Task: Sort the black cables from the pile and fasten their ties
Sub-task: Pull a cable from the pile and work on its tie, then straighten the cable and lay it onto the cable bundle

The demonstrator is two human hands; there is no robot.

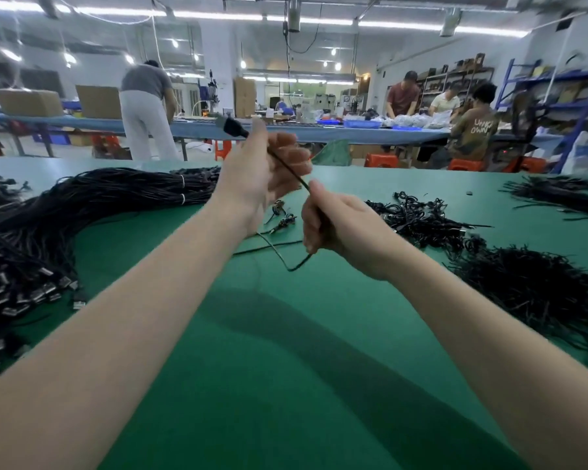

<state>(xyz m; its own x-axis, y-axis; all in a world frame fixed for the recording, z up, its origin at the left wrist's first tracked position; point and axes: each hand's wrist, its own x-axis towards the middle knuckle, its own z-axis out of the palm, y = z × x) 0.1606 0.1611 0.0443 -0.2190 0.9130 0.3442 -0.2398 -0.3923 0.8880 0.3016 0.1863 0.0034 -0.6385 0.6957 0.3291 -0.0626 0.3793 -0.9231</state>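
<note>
Fingers of the left hand are curling loosely around one black cable, thumb pointing up beside the plug, which is sticking out above the hand toward the upper left. Both forearms are reaching forward over the green table, hands raised off its surface. Right hand is sitting lower and just right of the left, fist closed on the same cable, thumb pressing it near the top of the fist. Cable is running taut and diagonal between the two hands, then dropping out below the right fist in a kinked loop that is trailing onto the table.

Counting now: one cable in hand, one big bundled pile of black cables on the left, bound with two white ties; one tangled heap of coiled cables to the right, one mound of black ties nearer on the right, another dark bundle at the far right edge. Two small coiled pieces are lying between the hands.

Four people are working at the far benches; one seated person's shirt back is reading "UNKN OWN", partly blurred
</note>
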